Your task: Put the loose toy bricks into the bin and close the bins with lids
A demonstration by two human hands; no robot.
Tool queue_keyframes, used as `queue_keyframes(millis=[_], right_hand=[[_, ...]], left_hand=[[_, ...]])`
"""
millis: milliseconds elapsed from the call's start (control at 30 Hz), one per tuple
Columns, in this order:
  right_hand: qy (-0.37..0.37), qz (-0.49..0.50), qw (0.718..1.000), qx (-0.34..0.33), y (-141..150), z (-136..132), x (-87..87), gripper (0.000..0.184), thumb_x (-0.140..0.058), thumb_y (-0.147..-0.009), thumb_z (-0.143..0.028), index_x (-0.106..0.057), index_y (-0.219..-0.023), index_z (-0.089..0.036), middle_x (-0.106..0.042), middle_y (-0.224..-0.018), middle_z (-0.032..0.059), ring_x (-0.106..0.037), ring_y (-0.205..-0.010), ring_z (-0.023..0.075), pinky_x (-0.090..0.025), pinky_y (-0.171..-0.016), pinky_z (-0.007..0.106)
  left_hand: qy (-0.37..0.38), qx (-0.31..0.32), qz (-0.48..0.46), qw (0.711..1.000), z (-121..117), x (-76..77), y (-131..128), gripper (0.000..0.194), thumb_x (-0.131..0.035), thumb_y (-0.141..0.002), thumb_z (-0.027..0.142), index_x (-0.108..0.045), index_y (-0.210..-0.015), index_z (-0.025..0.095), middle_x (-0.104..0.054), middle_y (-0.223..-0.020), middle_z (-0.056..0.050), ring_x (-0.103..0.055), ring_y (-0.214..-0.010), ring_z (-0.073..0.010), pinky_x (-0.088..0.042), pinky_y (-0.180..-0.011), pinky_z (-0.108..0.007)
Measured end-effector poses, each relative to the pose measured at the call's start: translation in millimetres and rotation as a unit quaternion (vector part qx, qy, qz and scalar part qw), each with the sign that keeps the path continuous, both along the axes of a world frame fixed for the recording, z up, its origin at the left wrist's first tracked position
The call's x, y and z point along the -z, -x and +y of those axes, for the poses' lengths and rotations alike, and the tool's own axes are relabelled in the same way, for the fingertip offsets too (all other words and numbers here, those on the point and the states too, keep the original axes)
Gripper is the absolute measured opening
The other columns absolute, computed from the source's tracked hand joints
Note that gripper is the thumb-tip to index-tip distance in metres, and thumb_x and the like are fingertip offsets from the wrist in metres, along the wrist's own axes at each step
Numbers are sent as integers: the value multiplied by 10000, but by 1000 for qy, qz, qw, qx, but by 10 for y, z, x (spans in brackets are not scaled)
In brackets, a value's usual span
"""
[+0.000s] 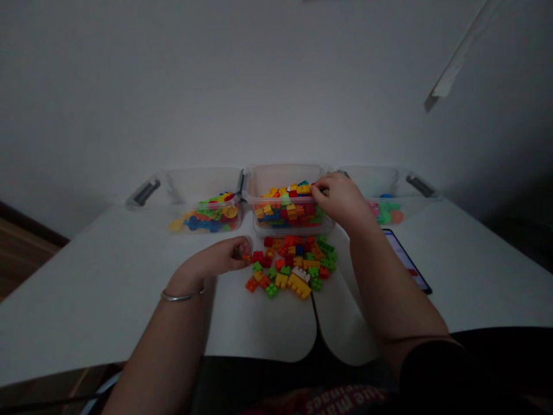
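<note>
A loose pile of toy building bricks [298, 262] in red, orange, yellow and green lies on the white table. At its left edge my left hand [227, 255] is closed, with an orange brick [246, 258] at its fingertips. My right hand [341, 196] reaches over the right side of the middle clear plastic bin [289, 231], fingers pinched together above the bricks [291, 212] inside. A bit of red shows by those fingertips; whether they grip it is unclear. A silver bangle [181, 297] circles my left wrist.
A left clear bin [185, 178] holds colourful plastic pieces. The right clear bin [371, 176], partly behind my right arm, contains pink, green and blue pieces. A phone [408, 262] with a lit screen lies right of my forearm. Behind the bins stands a wall.
</note>
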State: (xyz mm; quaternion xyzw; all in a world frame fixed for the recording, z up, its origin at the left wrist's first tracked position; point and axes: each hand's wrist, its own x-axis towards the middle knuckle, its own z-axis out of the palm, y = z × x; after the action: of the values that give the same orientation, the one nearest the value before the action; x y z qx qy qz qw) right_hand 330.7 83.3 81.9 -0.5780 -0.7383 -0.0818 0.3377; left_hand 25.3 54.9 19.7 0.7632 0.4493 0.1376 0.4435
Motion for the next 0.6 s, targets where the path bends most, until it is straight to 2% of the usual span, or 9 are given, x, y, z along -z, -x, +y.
queue_keyframes(millis=[200,300,367,467,600], right_hand=[[-86,79,991,-69,78,-153,-117,145,-581,-858,-227,-723,-882,-220,-725,-1022,110,-642,-1049,278,-477,-995,480],[-112,106,981,-115,152,-281,-211,170,-570,-863,-203,-715,-949,-228,-724,-1089,102,-635,-1094,258,-477,-1001,449],[-116,113,975,-154,199,-341,-248,182,-558,-874,-206,-709,-975,-227,-724,-1094,97,-637,-1086,243,-495,-970,422],[-94,107,963,-228,265,-382,-247,193,-557,-888,-215,-707,-1009,-208,-731,-1080,90,-651,-1043,219,-508,-938,386],[9,78,948,-309,371,-391,-171,236,-602,-874,-190,-707,-1085,-202,-742,-1101,73,-667,-1015,196,-508,-916,353]], left_hand=[[-59,-92,-36,993,-10,-67,-107,326,-717,-702,440,-569,-869,202,-552,-722,30,-484,-626,-134,-402,-582,-258],[-83,-167,-113,976,-5,-83,-192,348,-731,-722,443,-548,-887,198,-568,-771,26,-497,-639,-117,-409,-586,-244],[-63,-204,-191,958,0,-90,-252,398,-756,-710,446,-528,-926,201,-587,-795,28,-526,-661,-111,-423,-597,-232],[7,-209,-291,934,4,-91,-335,502,-807,-668,433,-505,-1003,211,-638,-833,29,-570,-680,-103,-448,-616,-219],[72,-169,-346,920,8,-47,-416,548,-846,-651,387,-507,-1046,216,-685,-851,28,-606,-693,-100,-462,-628,-210]])
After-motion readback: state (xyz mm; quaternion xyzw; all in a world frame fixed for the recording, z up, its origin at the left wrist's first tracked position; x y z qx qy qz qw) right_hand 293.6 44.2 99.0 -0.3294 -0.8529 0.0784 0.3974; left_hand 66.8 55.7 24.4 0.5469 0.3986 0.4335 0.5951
